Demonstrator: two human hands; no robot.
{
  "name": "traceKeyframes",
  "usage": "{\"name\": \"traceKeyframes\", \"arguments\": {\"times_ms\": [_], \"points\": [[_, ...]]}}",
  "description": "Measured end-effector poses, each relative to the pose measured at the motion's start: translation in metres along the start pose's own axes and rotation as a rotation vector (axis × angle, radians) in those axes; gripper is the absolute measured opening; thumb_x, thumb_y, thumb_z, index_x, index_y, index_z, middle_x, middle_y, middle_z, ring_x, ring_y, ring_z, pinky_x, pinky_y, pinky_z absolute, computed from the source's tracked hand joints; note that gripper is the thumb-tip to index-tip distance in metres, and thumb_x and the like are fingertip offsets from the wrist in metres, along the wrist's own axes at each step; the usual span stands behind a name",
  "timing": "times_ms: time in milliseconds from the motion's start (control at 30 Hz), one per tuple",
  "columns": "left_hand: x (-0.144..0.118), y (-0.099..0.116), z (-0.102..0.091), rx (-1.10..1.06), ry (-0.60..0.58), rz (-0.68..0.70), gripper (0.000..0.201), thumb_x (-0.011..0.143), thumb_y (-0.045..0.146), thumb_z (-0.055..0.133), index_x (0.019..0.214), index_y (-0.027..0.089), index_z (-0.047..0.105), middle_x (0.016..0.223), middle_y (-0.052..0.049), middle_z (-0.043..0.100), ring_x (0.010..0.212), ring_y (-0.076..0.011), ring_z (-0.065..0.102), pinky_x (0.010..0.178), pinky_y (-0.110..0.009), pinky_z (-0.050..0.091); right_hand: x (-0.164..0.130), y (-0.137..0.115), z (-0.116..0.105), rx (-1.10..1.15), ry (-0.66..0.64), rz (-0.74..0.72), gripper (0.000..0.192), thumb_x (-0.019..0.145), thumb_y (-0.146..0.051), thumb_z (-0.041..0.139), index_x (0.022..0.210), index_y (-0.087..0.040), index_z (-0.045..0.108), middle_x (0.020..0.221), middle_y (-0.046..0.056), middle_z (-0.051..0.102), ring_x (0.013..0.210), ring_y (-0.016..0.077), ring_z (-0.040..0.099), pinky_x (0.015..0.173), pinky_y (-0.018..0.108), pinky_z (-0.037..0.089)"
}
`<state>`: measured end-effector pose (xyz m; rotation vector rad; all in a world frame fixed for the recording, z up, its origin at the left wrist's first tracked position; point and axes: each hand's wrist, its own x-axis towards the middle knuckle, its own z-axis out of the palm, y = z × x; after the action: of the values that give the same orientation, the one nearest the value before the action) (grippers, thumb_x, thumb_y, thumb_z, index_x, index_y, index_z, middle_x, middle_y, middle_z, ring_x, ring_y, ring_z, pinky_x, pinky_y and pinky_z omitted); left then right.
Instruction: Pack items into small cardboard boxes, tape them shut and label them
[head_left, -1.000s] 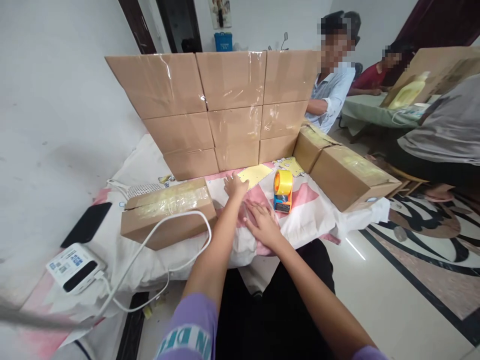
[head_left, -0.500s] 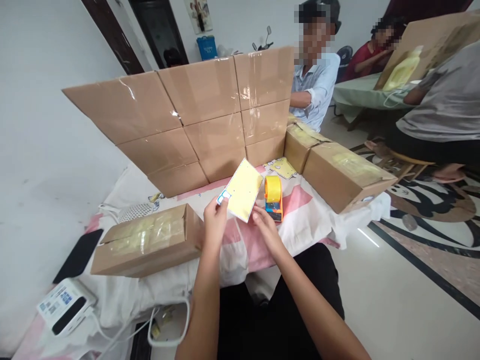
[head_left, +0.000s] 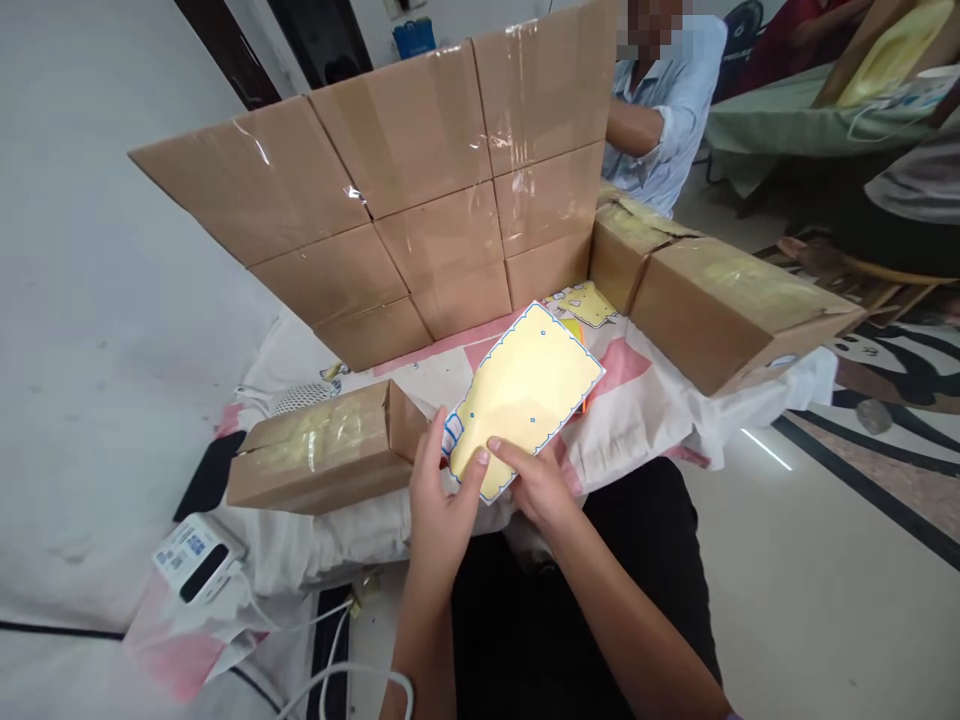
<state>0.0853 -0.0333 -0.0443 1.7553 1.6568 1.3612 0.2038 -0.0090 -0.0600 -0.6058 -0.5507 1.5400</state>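
From my feed, the biggest thing is the wall of stacked cardboard boxes (head_left: 420, 200) at the back of the table, all taped shut, so I cannot tell what is in them. To the right lie two more sealed boxes (head_left: 720, 300) end to end, their tops covered in yellowish tape. On the left a smaller sealed box (head_left: 322, 450) lies on its side on the white and pink table cloth (head_left: 645, 410), just beside the left hand. Its contents are hidden too.

Beyond the wall sits a person in a light blue shirt (head_left: 667, 110).

Lower left, a white device (head_left: 196, 555) with a dark screen rests on the cloth, a white cable (head_left: 330, 640) trailing from it.

The yellow card (head_left: 525, 395) with a blue dotted border is held up above the table's near edge, tilted, in front of the boxes. My left hand (head_left: 439, 500) grips its lower left corner, thumb on the face. My right hand (head_left: 536, 480) pinches the bottom edge beside it.
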Motion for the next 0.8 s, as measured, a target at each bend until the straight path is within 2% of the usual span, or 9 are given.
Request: {"name": "traceKeyframes", "arguments": {"times_ms": [100, 167, 233, 300, 367, 433, 600, 700, 800], "points": [[-0.003, 0.002, 0.004, 0.104, -0.005, 0.075, 0.053, 0.094, 0.046, 0.064, 0.143, 0.024, 0.059, 0.137, -0.014, 0.055, 0.130, -0.0279, 0.057, 0.108, -0.042, 0.050, -0.004, 0.002, -0.006, -0.023, 0.026, -0.067, 0.056, 0.069, -0.031, 0.084, 0.122, -0.026, 0.067, 0.110, 0.004, 0.078, 0.106, 0.0272, 0.073, 0.099, 0.042, 0.059], [-0.004, 0.005, 0.004, 0.175, -0.008, 0.154, 0.047, 0.095, 0.044, 0.061, 0.138, 0.024, 0.063, 0.138, -0.014, 0.055, 0.131, -0.0280, 0.055, 0.110, -0.043, 0.048, -0.007, 0.003, -0.011, -0.059, 0.042, -0.100, 0.055, 0.070, -0.031, 0.082, 0.122, -0.026, 0.067, 0.107, 0.005, 0.078, 0.104, 0.0268, 0.073, 0.099, 0.043, 0.059], [-0.006, 0.010, 0.001, 0.251, -0.021, 0.234, 0.039, 0.096, 0.041, 0.061, 0.131, 0.025, 0.067, 0.131, -0.012, 0.063, 0.124, -0.0272, 0.060, 0.106, -0.043, 0.047, -0.010, 0.003, -0.016, -0.097, 0.056, -0.113, 0.054, 0.070, -0.031, 0.081, 0.122, -0.025, 0.067, 0.104, 0.005, 0.079, 0.101, 0.0267, 0.073, 0.097, 0.043, 0.059], [-0.008, 0.014, -0.001, 0.297, -0.027, 0.295, 0.029, 0.096, 0.038, 0.062, 0.121, 0.026, 0.071, 0.115, -0.008, 0.074, 0.108, -0.0246, 0.068, 0.099, -0.041, 0.047, -0.013, 0.002, -0.020, -0.119, 0.064, -0.134, 0.052, 0.071, -0.032, 0.081, 0.121, -0.026, 0.067, 0.103, 0.004, 0.078, 0.101, 0.0266, 0.073, 0.095, 0.042, 0.060], [-0.010, 0.018, -0.003, 0.292, -0.019, 0.331, 0.021, 0.097, 0.034, 0.062, 0.112, 0.027, 0.074, 0.105, -0.004, 0.079, 0.096, -0.0218, 0.071, 0.095, -0.039, 0.045, -0.015, 0.001, -0.023, -0.140, 0.068, -0.163, 0.050, 0.073, -0.032, 0.080, 0.121, -0.026, 0.067, 0.104, 0.004, 0.078, 0.102, 0.0260, 0.072, 0.093, 0.040, 0.060], [-0.012, 0.021, -0.005, 0.239, -0.014, 0.329, 0.020, 0.099, 0.032, 0.059, 0.108, 0.027, 0.076, 0.105, -0.003, 0.079, 0.096, -0.0211, 0.072, 0.095, -0.039, 0.045, -0.015, 0.000, -0.026, -0.163, 0.081, -0.190, 0.048, 0.075, -0.032, 0.079, 0.121, -0.027, 0.066, 0.105, 0.004, 0.077, 0.101, 0.0252, 0.072, 0.091, 0.039, 0.060], [-0.012, 0.022, -0.010, 0.088, -0.011, 0.214, 0.025, 0.101, 0.031, 0.054, 0.104, 0.027, 0.078, 0.113, -0.003, 0.078, 0.111, -0.0221, 0.070, 0.098, -0.040, 0.050, -0.012, 0.000, -0.031, -0.224, 0.113, -0.239, 0.047, 0.076, -0.032, 0.077, 0.122, -0.027, 0.066, 0.101, 0.004, 0.078, 0.104, 0.0258, 0.071, 0.095, 0.040, 0.058], [-0.009, 0.021, -0.012, 0.152, -0.053, 0.293, 0.017, 0.095, 0.035, 0.064, 0.103, 0.028, 0.078, 0.115, -0.003, 0.078, 0.113, -0.0238, 0.070, 0.102, -0.043, 0.048, -0.011, 0.000, -0.032, -0.252, 0.109, -0.238, 0.044, 0.078, -0.033, 0.075, 0.120, -0.025, 0.067, 0.097, 0.004, 0.078, 0.104, 0.0266, 0.072, 0.095, 0.041, 0.058], [-0.006, 0.020, -0.013, 0.214, -0.039, 0.331, 0.013, 0.095, 0.034, 0.065, 0.095, 0.028, 0.077, 0.102, -0.002, 0.080, 0.100, -0.0220, 0.073, 0.097, -0.042, 0.049, -0.013, -0.003, -0.030, -0.297, 0.097, -0.241, 0.040, 0.076, -0.034, 0.075, 0.114, -0.025, 0.069, 0.094, 0.005, 0.078, 0.097, 0.0270, 0.073, 0.091, 0.041, 0.060]]}}
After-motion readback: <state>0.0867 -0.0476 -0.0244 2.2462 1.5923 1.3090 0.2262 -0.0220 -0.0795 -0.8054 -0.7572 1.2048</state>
